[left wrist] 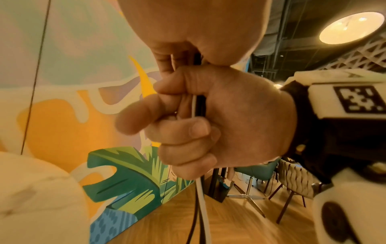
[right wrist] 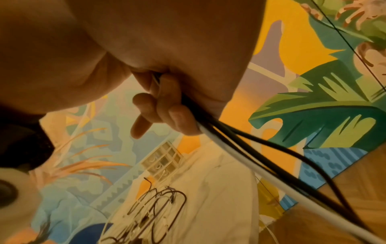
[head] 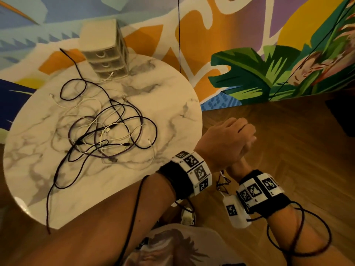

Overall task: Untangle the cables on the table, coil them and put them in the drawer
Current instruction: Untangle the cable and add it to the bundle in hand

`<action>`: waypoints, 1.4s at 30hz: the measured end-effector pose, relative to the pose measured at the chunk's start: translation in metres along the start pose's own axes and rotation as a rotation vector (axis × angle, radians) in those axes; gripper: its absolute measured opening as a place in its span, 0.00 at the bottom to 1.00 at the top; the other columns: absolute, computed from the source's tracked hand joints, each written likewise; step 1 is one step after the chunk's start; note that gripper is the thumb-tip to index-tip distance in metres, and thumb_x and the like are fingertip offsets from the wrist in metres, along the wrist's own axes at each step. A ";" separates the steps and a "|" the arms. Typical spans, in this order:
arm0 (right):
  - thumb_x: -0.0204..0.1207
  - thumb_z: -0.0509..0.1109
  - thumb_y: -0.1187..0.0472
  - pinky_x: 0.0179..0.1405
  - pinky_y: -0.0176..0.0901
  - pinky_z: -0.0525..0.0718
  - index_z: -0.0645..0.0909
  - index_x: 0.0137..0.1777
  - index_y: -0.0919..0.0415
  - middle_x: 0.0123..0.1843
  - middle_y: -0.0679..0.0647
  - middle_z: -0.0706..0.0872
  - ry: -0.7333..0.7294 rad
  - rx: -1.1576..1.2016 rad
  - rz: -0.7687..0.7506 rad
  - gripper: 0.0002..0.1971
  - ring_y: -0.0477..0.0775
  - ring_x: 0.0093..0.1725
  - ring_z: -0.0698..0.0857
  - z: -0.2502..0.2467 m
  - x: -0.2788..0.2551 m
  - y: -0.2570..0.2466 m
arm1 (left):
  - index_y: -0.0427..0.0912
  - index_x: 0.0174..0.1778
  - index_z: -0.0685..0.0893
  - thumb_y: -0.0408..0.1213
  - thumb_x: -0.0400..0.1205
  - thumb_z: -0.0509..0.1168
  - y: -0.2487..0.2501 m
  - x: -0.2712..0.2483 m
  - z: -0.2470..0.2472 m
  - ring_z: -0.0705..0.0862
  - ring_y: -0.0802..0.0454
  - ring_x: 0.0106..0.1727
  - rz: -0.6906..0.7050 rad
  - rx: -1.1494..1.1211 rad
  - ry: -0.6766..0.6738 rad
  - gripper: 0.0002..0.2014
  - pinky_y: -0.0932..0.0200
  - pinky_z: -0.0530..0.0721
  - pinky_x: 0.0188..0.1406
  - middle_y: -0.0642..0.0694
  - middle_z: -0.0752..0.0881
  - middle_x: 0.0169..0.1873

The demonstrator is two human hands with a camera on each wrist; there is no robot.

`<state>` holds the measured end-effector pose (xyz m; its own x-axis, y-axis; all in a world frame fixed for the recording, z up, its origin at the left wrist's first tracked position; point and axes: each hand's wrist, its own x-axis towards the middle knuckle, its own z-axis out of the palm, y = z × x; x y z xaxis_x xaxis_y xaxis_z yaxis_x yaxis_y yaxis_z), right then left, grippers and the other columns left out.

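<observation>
Hands (head: 230, 143) off table (head: 184, 120) edge

A café or shared lounge; a painted mural (head: 249, 77) covers the wall; herringbone wood floor (head: 288, 131); chairs (left wrist: 296, 178) and a round ceiling lamp (left wrist: 353, 28) behind.

**Cables on the worktop, hands off to its right**

A tangle of cables (head: 107, 129) lies on the middle of the worktop (head: 178, 116), one strand trailing over its near edge. The drawer unit (head: 107, 54) stands at the far edge, against the wall (head: 240, 45) behind. To the right of the worktop, over the floor (head: 297, 135), the left hand (head: 224, 143) sits on top of the right hand (left wrist: 219, 118), touching it. Cables (left wrist: 200, 198) hang from the right hand.
</observation>
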<state>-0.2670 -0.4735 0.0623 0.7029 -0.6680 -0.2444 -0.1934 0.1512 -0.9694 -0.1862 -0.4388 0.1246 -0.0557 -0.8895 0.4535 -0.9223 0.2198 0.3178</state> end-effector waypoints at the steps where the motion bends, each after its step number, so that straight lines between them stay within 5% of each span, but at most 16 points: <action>1: 0.78 0.65 0.71 0.47 0.24 0.79 0.83 0.41 0.47 0.36 0.35 0.78 0.034 -0.096 0.009 0.15 0.31 0.39 0.76 0.001 0.001 0.000 | 0.39 0.49 0.79 0.43 0.83 0.56 -0.002 -0.003 -0.003 0.80 0.47 0.45 -0.019 -0.039 -0.035 0.12 0.54 0.80 0.41 0.42 0.81 0.46; 3: 0.81 0.59 0.76 0.43 0.18 0.73 0.78 0.58 0.66 0.40 0.36 0.67 0.034 -0.212 0.072 0.12 0.29 0.38 0.68 0.000 -0.001 -0.009 | 0.41 0.60 0.75 0.50 0.84 0.55 -0.010 -0.013 -0.013 0.80 0.49 0.51 -0.102 -0.135 -0.118 0.16 0.56 0.79 0.45 0.44 0.80 0.54; 4: 0.83 0.56 0.74 0.35 0.21 0.74 0.78 0.58 0.67 0.38 0.40 0.68 0.007 -0.191 0.072 0.11 0.30 0.33 0.68 0.003 0.000 -0.012 | 0.43 0.64 0.73 0.52 0.85 0.54 -0.017 -0.022 -0.017 0.80 0.50 0.53 -0.181 -0.173 -0.138 0.19 0.57 0.79 0.47 0.45 0.79 0.58; 7: 0.87 0.50 0.62 0.23 0.36 0.66 0.84 0.31 0.57 0.23 0.49 0.71 -0.072 -0.114 0.123 0.26 0.41 0.19 0.65 0.018 0.004 -0.020 | 0.45 0.61 0.74 0.51 0.85 0.56 -0.055 -0.061 -0.022 0.80 0.49 0.53 -0.542 -0.134 -0.173 0.16 0.54 0.79 0.46 0.47 0.79 0.56; 10: 0.88 0.49 0.58 0.20 0.32 0.65 0.86 0.35 0.64 0.19 0.49 0.69 -0.148 -0.180 0.178 0.28 0.46 0.19 0.64 0.023 0.007 -0.010 | 0.42 0.61 0.74 0.50 0.84 0.56 -0.107 -0.121 -0.019 0.76 0.42 0.62 -0.790 0.155 -0.588 0.17 0.49 0.77 0.56 0.43 0.77 0.61; 13: 0.88 0.49 0.57 0.20 0.32 0.66 0.87 0.37 0.65 0.20 0.52 0.70 -0.203 -0.209 0.239 0.28 0.47 0.20 0.65 0.032 0.009 -0.003 | 0.40 0.69 0.71 0.48 0.83 0.58 -0.130 -0.173 -0.016 0.71 0.41 0.69 -0.826 0.319 -0.897 0.22 0.47 0.73 0.62 0.41 0.73 0.69; 18: 0.88 0.49 0.60 0.19 0.32 0.66 0.85 0.39 0.72 0.20 0.57 0.69 -0.215 -0.155 0.275 0.26 0.47 0.18 0.65 0.049 0.009 -0.004 | 0.38 0.66 0.75 0.40 0.85 0.54 -0.120 -0.205 -0.009 0.78 0.41 0.63 -0.688 0.322 -0.981 0.17 0.49 0.77 0.61 0.39 0.81 0.63; 21: 0.88 0.49 0.58 0.21 0.35 0.66 0.86 0.39 0.70 0.20 0.58 0.71 -0.204 -0.200 0.286 0.27 0.49 0.19 0.65 0.063 0.009 0.006 | 0.38 0.60 0.78 0.43 0.82 0.59 -0.105 -0.199 -0.016 0.81 0.41 0.60 -0.672 0.220 -0.886 0.15 0.52 0.76 0.57 0.40 0.82 0.59; 25: 0.87 0.52 0.52 0.24 0.38 0.66 0.87 0.40 0.61 0.22 0.54 0.76 -0.153 -0.199 0.326 0.25 0.46 0.19 0.67 0.085 0.008 0.017 | 0.41 0.49 0.77 0.42 0.80 0.56 -0.087 -0.180 -0.030 0.80 0.43 0.49 -0.529 0.113 -0.495 0.10 0.53 0.73 0.48 0.43 0.82 0.48; 30: 0.86 0.55 0.56 0.22 0.36 0.62 0.84 0.45 0.55 0.27 0.53 0.75 -0.156 -0.025 0.263 0.17 0.46 0.23 0.65 0.113 0.007 0.001 | 0.42 0.50 0.81 0.39 0.74 0.65 -0.080 -0.177 -0.042 0.83 0.48 0.38 -0.318 0.058 -0.380 0.10 0.57 0.79 0.38 0.45 0.85 0.42; 33: 0.87 0.54 0.55 0.24 0.37 0.63 0.83 0.43 0.55 0.29 0.54 0.75 -0.163 -0.079 0.185 0.18 0.46 0.24 0.66 0.120 0.008 0.002 | 0.43 0.52 0.79 0.43 0.82 0.60 -0.084 -0.182 -0.054 0.80 0.50 0.42 -0.454 0.018 -0.317 0.08 0.59 0.73 0.42 0.47 0.83 0.45; 37: 0.87 0.52 0.54 0.23 0.32 0.65 0.84 0.44 0.58 0.34 0.53 0.78 -0.283 -0.167 0.140 0.20 0.43 0.24 0.66 0.126 0.005 0.005 | 0.45 0.50 0.81 0.48 0.83 0.60 -0.105 -0.167 -0.073 0.78 0.59 0.39 -0.937 -0.334 -0.035 0.11 0.62 0.76 0.38 0.53 0.81 0.40; 39: 0.87 0.53 0.53 0.24 0.32 0.66 0.85 0.44 0.55 0.35 0.52 0.79 -0.322 -0.205 0.142 0.20 0.43 0.24 0.67 0.133 0.003 0.003 | 0.44 0.48 0.83 0.43 0.83 0.62 -0.112 -0.156 -0.077 0.79 0.63 0.35 -0.983 -0.527 -0.065 0.08 0.63 0.74 0.37 0.53 0.83 0.37; 42: 0.87 0.56 0.58 0.24 0.32 0.66 0.82 0.34 0.52 0.29 0.51 0.79 -0.328 -0.167 0.152 0.20 0.42 0.23 0.68 0.139 0.002 -0.001 | 0.42 0.44 0.84 0.38 0.83 0.63 -0.103 -0.147 -0.080 0.78 0.65 0.28 -0.878 -0.616 -0.123 0.06 0.69 0.73 0.31 0.53 0.82 0.32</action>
<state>-0.1705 -0.3734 0.0599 0.8338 -0.3750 -0.4052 -0.4016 0.0916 -0.9112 -0.0524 -0.2983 0.0921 0.4617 -0.8612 -0.2128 -0.3095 -0.3812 0.8712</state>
